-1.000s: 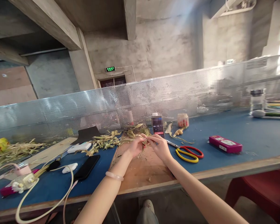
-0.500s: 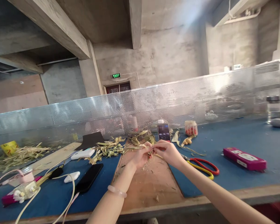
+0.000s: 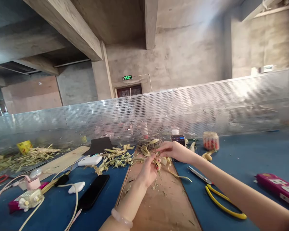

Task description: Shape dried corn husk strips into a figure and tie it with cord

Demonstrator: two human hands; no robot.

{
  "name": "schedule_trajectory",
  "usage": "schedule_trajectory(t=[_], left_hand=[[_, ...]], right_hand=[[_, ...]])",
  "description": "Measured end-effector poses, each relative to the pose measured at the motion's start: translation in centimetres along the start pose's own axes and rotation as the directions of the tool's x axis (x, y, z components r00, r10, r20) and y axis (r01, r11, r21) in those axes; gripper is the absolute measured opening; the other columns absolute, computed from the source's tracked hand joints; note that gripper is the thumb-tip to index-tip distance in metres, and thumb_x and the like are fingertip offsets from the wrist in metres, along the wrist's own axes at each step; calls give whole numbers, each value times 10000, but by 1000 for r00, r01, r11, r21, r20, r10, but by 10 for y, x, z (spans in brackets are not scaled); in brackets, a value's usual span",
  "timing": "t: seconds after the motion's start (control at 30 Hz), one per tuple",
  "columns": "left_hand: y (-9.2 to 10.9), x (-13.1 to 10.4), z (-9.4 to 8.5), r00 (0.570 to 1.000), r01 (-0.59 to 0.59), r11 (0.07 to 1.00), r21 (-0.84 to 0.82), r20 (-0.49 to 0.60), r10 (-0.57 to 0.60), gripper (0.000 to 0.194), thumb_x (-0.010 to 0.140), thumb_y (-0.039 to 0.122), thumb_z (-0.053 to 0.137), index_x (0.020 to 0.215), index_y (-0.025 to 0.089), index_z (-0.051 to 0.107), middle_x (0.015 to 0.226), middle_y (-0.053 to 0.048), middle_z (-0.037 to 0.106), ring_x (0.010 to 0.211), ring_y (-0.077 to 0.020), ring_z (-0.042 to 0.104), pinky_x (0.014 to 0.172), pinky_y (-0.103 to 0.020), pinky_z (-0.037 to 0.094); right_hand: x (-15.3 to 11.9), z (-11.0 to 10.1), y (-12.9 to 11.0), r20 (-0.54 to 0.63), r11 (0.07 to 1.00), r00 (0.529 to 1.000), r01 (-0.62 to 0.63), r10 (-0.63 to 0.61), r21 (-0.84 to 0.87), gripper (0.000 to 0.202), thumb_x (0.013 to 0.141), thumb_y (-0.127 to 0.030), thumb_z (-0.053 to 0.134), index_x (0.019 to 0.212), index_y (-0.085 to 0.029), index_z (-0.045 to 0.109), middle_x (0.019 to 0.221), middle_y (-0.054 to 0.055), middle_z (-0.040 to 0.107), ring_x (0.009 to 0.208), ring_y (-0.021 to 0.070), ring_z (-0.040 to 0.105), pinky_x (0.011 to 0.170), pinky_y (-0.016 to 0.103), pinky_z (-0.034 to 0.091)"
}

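My left hand point(image 3: 148, 171), with a pale bangle at the wrist, pinches a dried plant stalk with withered leaves point(image 3: 157, 164) between thumb and fingers. A small red spot shows beside its fingertips. Just above and to the right is my right hand point(image 3: 177, 151), its fingers stretched to the left and slightly apart over the leaves. Whether it touches them is hard to make out. Both hands are over a brown board point(image 3: 156, 202) sprinkled with plant bits. Behind them lies a heap of dried leaves and stems point(image 3: 148, 145).
Yellow-handled scissors point(image 3: 221, 195) lie under my right forearm. A lit phone point(image 3: 178, 140), a jar point(image 3: 210, 141) and a magenta box point(image 3: 278, 189) stand or lie beyond. On the left are plant clippings point(image 3: 118, 157), a black phone point(image 3: 93, 192), cables and a power bank point(image 3: 90, 160).
My right hand has moved away from the left fingertips, its fingers loosening. My left hand has turned more upright and keeps the stalk. The view has shifted a little left.
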State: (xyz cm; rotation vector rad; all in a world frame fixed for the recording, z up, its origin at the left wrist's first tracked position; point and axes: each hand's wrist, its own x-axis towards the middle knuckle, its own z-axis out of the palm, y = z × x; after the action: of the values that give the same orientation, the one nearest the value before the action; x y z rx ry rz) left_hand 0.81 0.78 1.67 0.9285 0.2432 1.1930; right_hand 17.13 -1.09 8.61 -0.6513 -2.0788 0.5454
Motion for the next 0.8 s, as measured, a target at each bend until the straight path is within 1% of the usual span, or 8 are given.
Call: schedule_trajectory(t=[0.07, 0.13, 0.27, 0.37, 0.53, 0.67, 0.8], left_hand=[[-1, -1, 2, 999, 34, 998, -58, 19, -33, 152, 716, 259, 660, 783, 153, 574, 649, 26, 487, 598, -70, 478, 481, -194, 343], [-1, -2, 3, 997, 74, 987, -141, 47, -68, 138, 726, 235, 652, 814, 156, 580, 655, 27, 484, 590, -65, 467, 480, -193, 344], [-2, -6, 7, 987, 148, 957, -249, 101, -126, 95, 747, 216, 629, 775, 153, 562, 638, 25, 461, 601, -67, 453, 497, -190, 349], [-1, -9, 9, 981, 178, 942, -286, 128, -146, 95, 751, 211, 620, 769, 163, 540, 638, 22, 447, 623, -74, 454, 518, -190, 352], [1, -11, 11, 959, 278, 870, -407, 169, -227, 123, 750, 191, 616, 793, 161, 506, 647, 29, 451, 628, -74, 462, 529, -187, 330], [3, -10, 12, 944, 322, 807, -496, 229, -236, 73, 798, 183, 554, 822, 145, 497, 648, 18, 472, 628, -89, 460, 534, -199, 314], [6, -11, 16, 926, 373, 738, -562, 277, -257, 67, 817, 185, 529, 840, 137, 487, 628, 16, 480, 632, -97, 457, 548, -198, 310]], right_hand=[[4, 4, -1, 49, 999, 998, 34, -34, 8, 145, 744, -247, 608, 858, -219, 693, 797, 15, 653, 731, 144, 619, 694, 282, 503], [8, 5, -4, 81, 999, 996, 38, -38, 4, 130, 759, -242, 591, 846, -217, 684, 775, 8, 646, 717, 140, 616, 686, 281, 503], [17, 2, -6, 113, 995, 990, 87, -82, -40, 98, 751, -248, 601, 795, -206, 677, 773, 6, 636, 723, 134, 601, 672, 267, 490], [23, 1, 0, 123, 994, 987, 106, -105, 1, 89, 751, -256, 608, 748, -197, 673, 750, 0, 620, 696, 122, 588, 654, 253, 480], [26, 9, 10, 70, 985, 990, 113, -123, 126, 96, 743, -243, 631, 682, -169, 645, 725, 7, 586, 692, 122, 561, 655, 256, 455], [23, 15, 13, 14, 979, 995, 90, -95, 182, 83, 757, -223, 613, 698, -166, 623, 743, 9, 560, 693, 121, 537, 650, 255, 436], [20, 18, 15, -22, 968, 996, 94, -92, 234, 82, 774, -223, 591, 716, -168, 610, 792, 18, 549, 726, 125, 525, 675, 259, 427]])
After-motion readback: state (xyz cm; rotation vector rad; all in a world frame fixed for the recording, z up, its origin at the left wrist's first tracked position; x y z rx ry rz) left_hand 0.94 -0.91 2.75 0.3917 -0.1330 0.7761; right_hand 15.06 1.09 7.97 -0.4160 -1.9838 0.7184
